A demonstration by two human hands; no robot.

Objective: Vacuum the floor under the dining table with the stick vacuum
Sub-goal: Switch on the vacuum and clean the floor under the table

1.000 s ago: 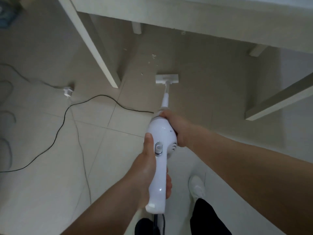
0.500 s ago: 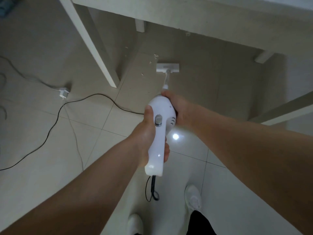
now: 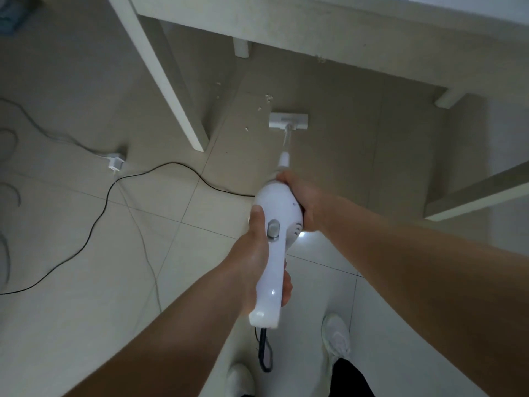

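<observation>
— What has changed since half a second ago?

— Very little. Your stick vacuum sits almost where it was, with its floor head at about the same spot under the dining table. A second ago the head was nearer to you, so you have pushed it forward and are now holding it there. The bright reflection on the tile now shows just right of the vacuum body.

— How are my hands placed?

— Your left hand is wrapped round the vacuum's handle, thumb lying along the top just beside the grey switch. Your right hand is clasped round the front of the white body, near where the tube begins. Both grips are closed on the machine.

— And where is the head exactly?

— Flat on the tiled floor in the table's shadow, to the right of the near white table leg. Small pale crumbs lie just left of and beyond it, still on the tile.

— Anything else nearby?

— A black power cord curves over the tiles on your left, running past a small white plug adapter. Another loop of cable hangs from the handle's end between your white shoes.
</observation>
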